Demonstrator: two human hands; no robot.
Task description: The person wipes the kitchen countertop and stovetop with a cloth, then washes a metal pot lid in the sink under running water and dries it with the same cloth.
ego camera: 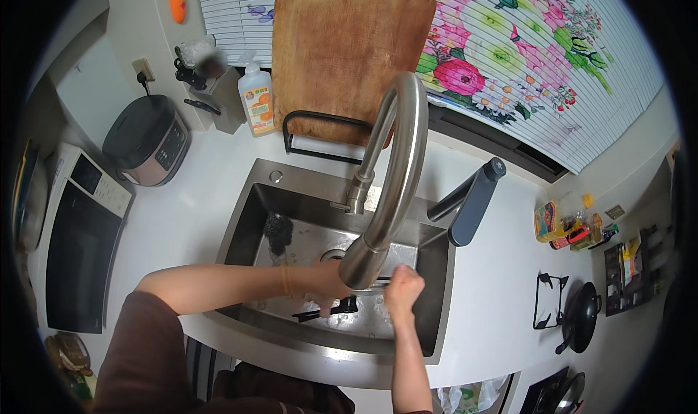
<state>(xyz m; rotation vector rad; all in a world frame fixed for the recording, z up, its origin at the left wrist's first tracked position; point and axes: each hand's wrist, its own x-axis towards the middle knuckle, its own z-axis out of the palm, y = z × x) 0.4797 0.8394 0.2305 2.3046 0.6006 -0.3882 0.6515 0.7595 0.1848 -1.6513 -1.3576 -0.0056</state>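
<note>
Both my hands are over a stainless steel sink (428, 305), under the arched metal faucet (406, 163). My left hand (327, 283) is partly hidden behind the faucet head; whether it grips anything does not show clearly. Just below it lies a black object with a long thin part (327, 310), of a kind I cannot name. My right hand (403, 291) is closed, at the end of some thin metal that spans between the hands. A dark mesh scourer (278, 233) rests at the sink's back left, and the drain (332, 255) is partly covered by the faucet.
Behind the sink stand a wooden cutting board (349, 59) in a black rack (327, 117), a pump bottle (257, 100) and a knife block (222, 100). A rice cooker (147, 141) and microwave (82, 250) are left. A dark-handled dispenser tap (474, 204) rises right; bottles (567, 223) and a black pan (582, 316) are farther right.
</note>
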